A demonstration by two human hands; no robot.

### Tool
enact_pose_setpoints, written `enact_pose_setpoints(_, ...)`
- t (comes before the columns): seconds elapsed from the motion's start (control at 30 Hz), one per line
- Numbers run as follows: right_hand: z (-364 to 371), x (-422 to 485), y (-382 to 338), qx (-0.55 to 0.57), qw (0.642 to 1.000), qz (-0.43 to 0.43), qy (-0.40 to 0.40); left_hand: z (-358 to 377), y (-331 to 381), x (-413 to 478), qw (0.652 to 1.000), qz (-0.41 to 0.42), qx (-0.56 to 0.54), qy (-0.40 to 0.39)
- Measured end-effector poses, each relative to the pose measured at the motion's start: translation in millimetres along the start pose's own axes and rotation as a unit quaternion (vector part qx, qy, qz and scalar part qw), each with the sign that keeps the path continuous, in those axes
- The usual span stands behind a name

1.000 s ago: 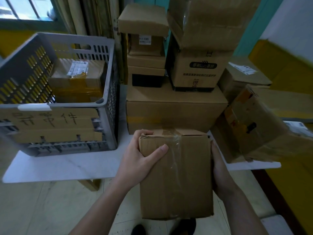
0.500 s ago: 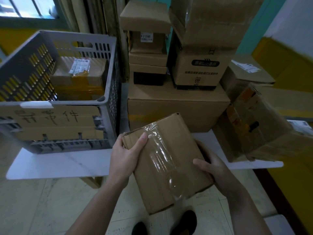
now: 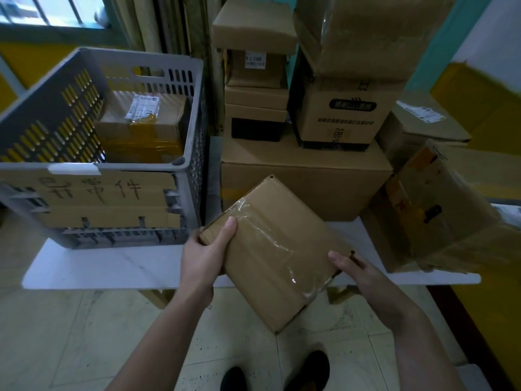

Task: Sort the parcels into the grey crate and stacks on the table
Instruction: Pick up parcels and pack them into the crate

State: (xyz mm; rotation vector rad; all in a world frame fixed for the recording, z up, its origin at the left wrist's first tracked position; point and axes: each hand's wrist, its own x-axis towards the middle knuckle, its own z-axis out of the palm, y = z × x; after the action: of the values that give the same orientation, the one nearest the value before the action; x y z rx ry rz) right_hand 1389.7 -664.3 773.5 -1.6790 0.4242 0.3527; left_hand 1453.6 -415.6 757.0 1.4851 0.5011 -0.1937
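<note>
- Head view: the parcel [image 3: 276, 255], square-on a second ago, is now turned cornerwise between the left hand [image 3: 205, 255] and the right hand [image 3: 363, 275]. It is probably being checked, not yet sorted.
- The left fingers [image 3: 229, 228] clasp its corner, and the right fingers [image 3: 338, 256] pinch the opposite one.
- It is a plain brown box with wrinkled clear tape, held over the table [image 3: 112, 266] edge. The grey crate [image 3: 112, 167] lies beyond the left fingers, the stacks [image 3: 304, 176] ahead.
</note>
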Motion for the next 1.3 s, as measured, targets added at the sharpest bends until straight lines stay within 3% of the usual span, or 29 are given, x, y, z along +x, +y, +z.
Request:
enact_pose_setpoints(0.13, 0, 6, 3, 0.023, 0.995, 0.080, 0.049, -7, 7, 3, 0.966, 0.090, 0.238, -0.039)
enact_pose_setpoints(0.37, 8, 8, 1, 0.056, 0.994, 0.067, 0.069, -7, 15, 8, 0.905, 0.189, 0.354, -0.140)
enact_pose_setpoints(0.6, 4, 0, 4, 0.071, 0.997, -0.015, 0.023, -5, 18, 12, 0.917, 0.164, 0.345, -0.112)
enact_pose_setpoints(0.7, -5, -4, 0, -0.013, 0.997, -0.073, -0.018, -10, 22, 16, 0.930, 0.139, 0.332, -0.078)
enact_pose_setpoints(0.83, -2, -5, -11, -0.108, 0.988, -0.114, 0.013, -16, 26, 20, 0.940, 0.109, 0.316, -0.068)
enact_pose_setpoints(1.0, 3, -2, -17, -0.114, 0.982, -0.145, 0.034, -14, 25, 16, 0.950, 0.093, 0.291, -0.061)
enact_pose_setpoints(1.13, -2, -4, -13, -0.068, 0.984, -0.167, 0.012, -22, 29, 14, 0.973, -0.025, 0.175, -0.145)
enact_pose_setpoints(1.3, -3, -8, -12, -0.007, 0.985, -0.173, 0.010, -20, 30, 7, 0.959, -0.002, 0.195, -0.206)
